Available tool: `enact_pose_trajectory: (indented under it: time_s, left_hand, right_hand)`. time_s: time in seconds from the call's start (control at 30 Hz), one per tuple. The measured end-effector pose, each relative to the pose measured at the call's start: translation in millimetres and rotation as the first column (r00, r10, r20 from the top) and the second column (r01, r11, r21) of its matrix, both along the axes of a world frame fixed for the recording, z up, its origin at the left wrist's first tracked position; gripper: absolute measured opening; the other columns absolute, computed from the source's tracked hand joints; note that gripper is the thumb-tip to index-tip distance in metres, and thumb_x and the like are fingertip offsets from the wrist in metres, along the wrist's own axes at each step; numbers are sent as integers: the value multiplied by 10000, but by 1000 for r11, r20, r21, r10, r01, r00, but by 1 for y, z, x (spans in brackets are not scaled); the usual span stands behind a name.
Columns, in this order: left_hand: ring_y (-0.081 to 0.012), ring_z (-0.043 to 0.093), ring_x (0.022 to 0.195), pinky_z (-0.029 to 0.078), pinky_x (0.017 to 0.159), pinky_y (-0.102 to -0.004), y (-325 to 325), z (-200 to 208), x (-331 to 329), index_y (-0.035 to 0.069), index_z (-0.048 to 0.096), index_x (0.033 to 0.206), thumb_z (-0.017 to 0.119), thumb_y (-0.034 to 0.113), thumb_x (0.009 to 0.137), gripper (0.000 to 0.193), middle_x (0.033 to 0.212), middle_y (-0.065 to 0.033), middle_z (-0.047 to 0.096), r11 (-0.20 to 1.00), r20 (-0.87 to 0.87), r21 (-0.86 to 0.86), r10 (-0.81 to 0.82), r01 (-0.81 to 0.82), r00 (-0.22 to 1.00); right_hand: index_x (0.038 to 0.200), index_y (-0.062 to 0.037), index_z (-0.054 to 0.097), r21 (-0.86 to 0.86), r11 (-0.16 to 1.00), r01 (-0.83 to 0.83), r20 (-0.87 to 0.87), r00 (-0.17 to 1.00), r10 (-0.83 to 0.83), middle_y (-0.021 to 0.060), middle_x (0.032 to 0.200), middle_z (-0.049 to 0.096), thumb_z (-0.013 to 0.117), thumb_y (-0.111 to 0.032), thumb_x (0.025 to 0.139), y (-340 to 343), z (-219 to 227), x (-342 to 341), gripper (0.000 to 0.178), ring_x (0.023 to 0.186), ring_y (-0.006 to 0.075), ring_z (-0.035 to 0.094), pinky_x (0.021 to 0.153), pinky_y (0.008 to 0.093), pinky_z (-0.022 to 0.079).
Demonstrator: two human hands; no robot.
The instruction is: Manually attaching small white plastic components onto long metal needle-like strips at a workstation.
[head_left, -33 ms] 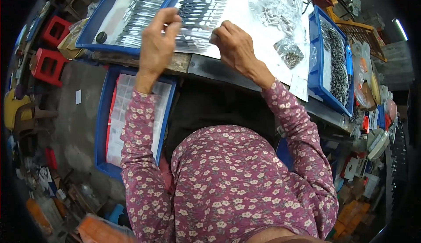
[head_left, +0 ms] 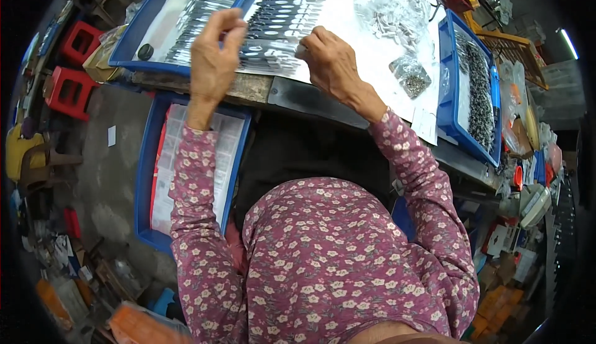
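My left hand is over the near edge of the blue tray at the upper left, its fingers curled and slightly blurred. Whatever it may hold cannot be made out. Just to the right of the rows, my right hand is closed in a pinch, its fingertips at the near end of the rows; what it grips is hidden. Between and beyond the hands, slim silver-and-dark metal pieces lie in close rows on the white-covered table. More slim silver pieces fill the blue tray, beside a small round black object.
A clear bag of silver parts and a small bag of little metal pieces lie to the right. Beyond them is a blue tray of dark parts. Another blue tray sits below the table edge, near red stools.
My left hand has moved slightly left, away from the rows of metal pieces. The right hand stays nearly in place, its fingers still pinched.
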State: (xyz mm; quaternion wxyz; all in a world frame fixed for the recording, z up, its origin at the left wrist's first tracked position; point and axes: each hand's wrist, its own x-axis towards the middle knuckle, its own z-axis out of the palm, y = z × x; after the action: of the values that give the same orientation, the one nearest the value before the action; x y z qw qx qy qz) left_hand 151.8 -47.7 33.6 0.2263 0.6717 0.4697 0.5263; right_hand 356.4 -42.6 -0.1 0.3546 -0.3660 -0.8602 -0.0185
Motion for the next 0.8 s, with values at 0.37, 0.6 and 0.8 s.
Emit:
enact_pose_trajectory:
  time_s: [0.37,0.6,0.8]
  left_hand:
    - [-127,610,776,465,696,-214,12,-9,-89,-53,561,955,524,8,798,172,814,-105,643,978,134,-79,203,-194,970]
    - [-115,597,726,451,656,-207,18,-11,-115,-56,559,949,526,25,793,179,804,-107,644,967,39,-130,225,-218,974]
    - [-134,598,689,448,637,-232,32,-4,-142,-36,587,893,522,55,756,177,756,-104,643,953,-149,-147,245,-267,958]
  right_hand:
    - [793,-9,507,68,994,89,189,977,-100,98,763,474,586,-19,686,27,0,-47,134,697,231,517,562,335,437]
    - [815,-33,511,58,993,103,180,977,-112,94,763,476,606,-48,688,15,2,-53,160,707,240,521,557,342,434]
    - [878,-61,546,34,991,129,145,981,-132,101,741,477,551,4,676,8,9,-58,213,678,249,528,547,342,429]
